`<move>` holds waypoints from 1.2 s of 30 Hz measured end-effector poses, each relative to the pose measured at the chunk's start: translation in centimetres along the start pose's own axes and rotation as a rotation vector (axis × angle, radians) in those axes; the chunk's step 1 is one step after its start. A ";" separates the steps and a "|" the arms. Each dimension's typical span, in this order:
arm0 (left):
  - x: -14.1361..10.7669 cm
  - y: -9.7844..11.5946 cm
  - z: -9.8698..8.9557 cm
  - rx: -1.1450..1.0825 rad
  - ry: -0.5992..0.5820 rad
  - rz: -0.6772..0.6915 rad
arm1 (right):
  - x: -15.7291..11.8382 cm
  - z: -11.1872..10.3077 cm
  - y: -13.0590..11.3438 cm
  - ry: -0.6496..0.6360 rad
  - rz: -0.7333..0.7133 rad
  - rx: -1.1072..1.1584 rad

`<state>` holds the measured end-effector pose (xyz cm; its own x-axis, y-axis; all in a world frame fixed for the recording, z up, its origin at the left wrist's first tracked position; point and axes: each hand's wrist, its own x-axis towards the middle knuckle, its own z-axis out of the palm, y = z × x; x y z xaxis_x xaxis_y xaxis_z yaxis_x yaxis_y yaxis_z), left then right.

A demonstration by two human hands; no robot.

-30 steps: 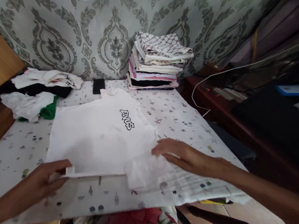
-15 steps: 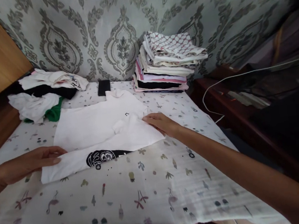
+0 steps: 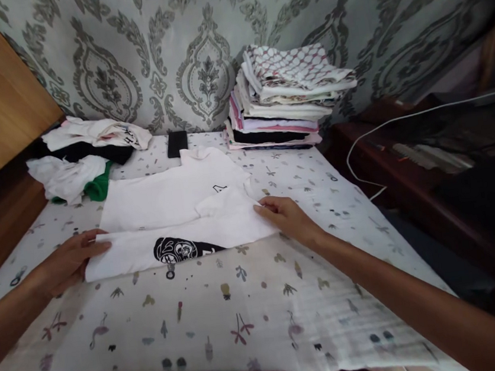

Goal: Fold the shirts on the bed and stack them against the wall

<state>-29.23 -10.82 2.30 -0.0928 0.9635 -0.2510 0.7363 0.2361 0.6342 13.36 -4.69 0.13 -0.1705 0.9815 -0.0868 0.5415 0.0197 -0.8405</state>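
A white T-shirt lies on the patterned sheet, its near side folded over so that part of a black print shows along the front edge. My left hand pinches the shirt's left end between thumb and fingers. At the right end, near the sleeve, my right hand is closed on the fabric. A small black outline mark shows on the shirt's far layer, partly covered by the fold.
Folded clothes are stacked at the back right. Crumpled clothes lie at the back left, with a black flat object beside them. A white cable runs over dark red furniture on the right.
The folded near layer has shifted inward over the shirt and lies straighter. My left hand has moved up with its edge. My right hand sits slightly lower in view, and the view has shifted a little.
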 end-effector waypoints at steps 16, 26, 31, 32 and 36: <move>8.9 14.9 8.8 0.531 0.006 0.503 | -4.3 -1.4 3.6 0.237 -0.155 0.034; 11.5 16.5 12.5 0.265 -0.001 0.572 | -4.0 -2.0 5.0 0.180 -0.219 0.089; 12.1 15.8 12.3 0.028 0.085 0.589 | -4.0 -1.8 5.2 0.179 -0.202 0.078; 12.3 15.7 12.4 0.032 0.075 0.583 | -3.9 -1.7 5.2 0.181 -0.198 0.084; 12.3 15.8 12.7 0.203 0.066 0.595 | -3.8 -1.4 5.4 0.204 -0.201 0.059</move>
<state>-10.27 3.21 -0.05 0.3357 0.9296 0.1518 0.7865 -0.3654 0.4980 18.08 -8.01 -3.32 -0.0973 0.9772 0.1887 0.4643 0.2122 -0.8599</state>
